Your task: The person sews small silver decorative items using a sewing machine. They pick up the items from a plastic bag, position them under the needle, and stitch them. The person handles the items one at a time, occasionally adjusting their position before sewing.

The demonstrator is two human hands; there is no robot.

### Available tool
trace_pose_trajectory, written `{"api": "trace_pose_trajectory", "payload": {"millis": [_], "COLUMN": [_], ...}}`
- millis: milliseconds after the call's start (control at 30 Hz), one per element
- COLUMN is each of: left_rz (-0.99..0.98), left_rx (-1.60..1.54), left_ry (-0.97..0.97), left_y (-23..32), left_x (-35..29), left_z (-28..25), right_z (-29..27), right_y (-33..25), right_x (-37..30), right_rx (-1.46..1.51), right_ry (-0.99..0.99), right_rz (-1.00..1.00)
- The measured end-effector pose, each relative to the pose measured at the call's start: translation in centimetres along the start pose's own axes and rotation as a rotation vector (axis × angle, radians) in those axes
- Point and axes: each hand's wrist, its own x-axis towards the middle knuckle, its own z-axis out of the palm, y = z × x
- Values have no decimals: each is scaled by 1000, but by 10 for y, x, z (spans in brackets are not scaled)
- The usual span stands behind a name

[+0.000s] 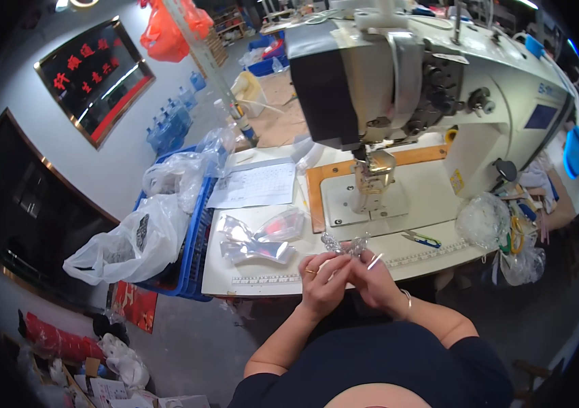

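Note:
My left hand [323, 280] and my right hand [375, 280] meet at the front edge of the sewing table [283, 275]. Their fingers are closed together on a small crumpled piece of shiny silvery material [334, 243], perhaps clear plastic; its exact kind cannot be made out. Part of it sticks out beyond the fingertips, while the rest is hidden by them. Just left of my hands lie glossy, bow-shaped translucent pieces [255, 251] with a pinkish patch. Straight ahead stands a large white sewing machine [520, 95], its needle area [374, 173] beyond my hands.
Small thread snips [422, 239] lie right of my hands, by a ruler strip [425, 256] along the table edge. A written sheet [252, 185] rests at left, beside a blue crate [198, 251] with plastic bags [136, 238]. A clear bag [483, 221] sits at the right.

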Motion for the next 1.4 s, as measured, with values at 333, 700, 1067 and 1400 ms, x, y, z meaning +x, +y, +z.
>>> {"api": "trace_pose_trajectory", "payload": {"millis": [333,700,1067,1400], "left_rz": [-1162,-1537,-967,-287], "left_rx": [-1742,-2185,-558,163], "left_ry": [-35,-142,108,-603], "left_y": [-11,-8,-30,-5], "left_x": [-50,-31,-45,-45], "left_z": [7,12,22,29], "right_z": [-22,-47,-64,-51], "right_y": [-29,-30,-45,-20], "right_x": [-7,-9,-34,-12], "right_rx": [-73,40,-1492,-2106], "right_ry": [-198,-109,416,-153], "right_rz": [155,75,-603,-415]}}
